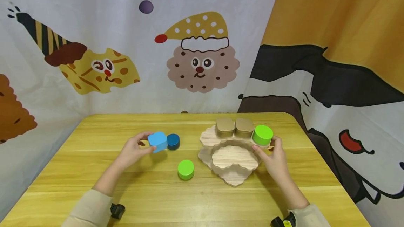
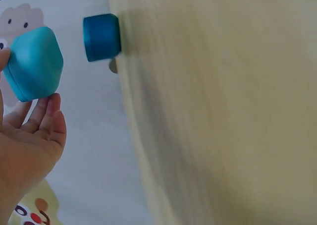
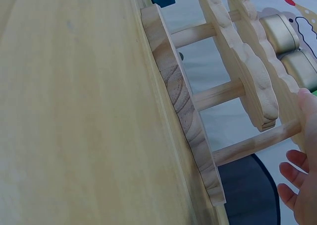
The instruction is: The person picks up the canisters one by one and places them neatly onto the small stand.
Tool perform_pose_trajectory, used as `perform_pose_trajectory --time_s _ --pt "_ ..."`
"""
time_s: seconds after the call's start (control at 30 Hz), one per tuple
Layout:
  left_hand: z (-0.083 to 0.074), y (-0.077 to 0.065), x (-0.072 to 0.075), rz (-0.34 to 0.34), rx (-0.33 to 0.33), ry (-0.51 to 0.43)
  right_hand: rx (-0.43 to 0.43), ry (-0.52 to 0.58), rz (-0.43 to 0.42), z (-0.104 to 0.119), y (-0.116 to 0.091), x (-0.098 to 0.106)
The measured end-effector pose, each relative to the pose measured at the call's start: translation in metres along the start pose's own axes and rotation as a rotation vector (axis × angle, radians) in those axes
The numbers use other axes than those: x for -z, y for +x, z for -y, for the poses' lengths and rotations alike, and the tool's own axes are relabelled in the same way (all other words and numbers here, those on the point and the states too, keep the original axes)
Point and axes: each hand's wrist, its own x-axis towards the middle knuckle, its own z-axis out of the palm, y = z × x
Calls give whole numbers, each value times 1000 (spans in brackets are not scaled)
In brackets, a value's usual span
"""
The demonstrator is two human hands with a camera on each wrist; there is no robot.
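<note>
My left hand (image 1: 130,151) holds a light blue rounded-square tin (image 1: 157,141) between thumb and fingers, raised over the table in the left wrist view. Just beyond it stands a small dark blue round tin (image 1: 173,142). On the right, a tiered wooden stand (image 1: 235,157) with scalloped shelves carries two gold square tins (image 1: 225,128) and a bright green round tin (image 1: 263,135) on its top tier. The thumb and index finger of my right hand (image 1: 276,157) are around that green tin, thumb tip at the shelf edge; the other fingers curl loosely below in the right wrist view.
Another green round tin (image 1: 186,170) stands on the wooden table (image 1: 202,206), between the left hand and the stand. Round posts (image 3: 220,94) join the stand's tiers. A printed cartoon curtain (image 1: 120,27) hangs behind the table's back edge.
</note>
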Motion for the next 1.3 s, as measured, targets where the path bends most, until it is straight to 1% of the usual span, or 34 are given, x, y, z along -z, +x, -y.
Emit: perform_pose_trajectory --time_s 0.27,0.5,0.63,0.77,0.83,0.93,1.07,1.23,1.3 --pt "-24 4 -9 4 -30 -25 -6 13 2 0 0 0" --pt "-45 12 -21 14 -69 -86 6 13 -1 1 2 1" --pt "-55 16 -26 12 -86 -76 -3 2 5 1 2 1" --pt "-64 20 -33 4 -114 -68 -2 8 3 1 2 0" --pt "-68 22 -36 -4 -122 -79 5 16 1 1 2 0" --pt "-73 25 -42 -11 -127 -99 15 21 -3 0 3 0" --pt "-80 29 -49 -4 -131 -133 20 16 -6 0 2 0" --pt "-87 31 -58 3 -127 -164 18 7 -3 0 1 0" --pt "-89 32 -61 5 -137 -166 19 11 -3 0 1 0"
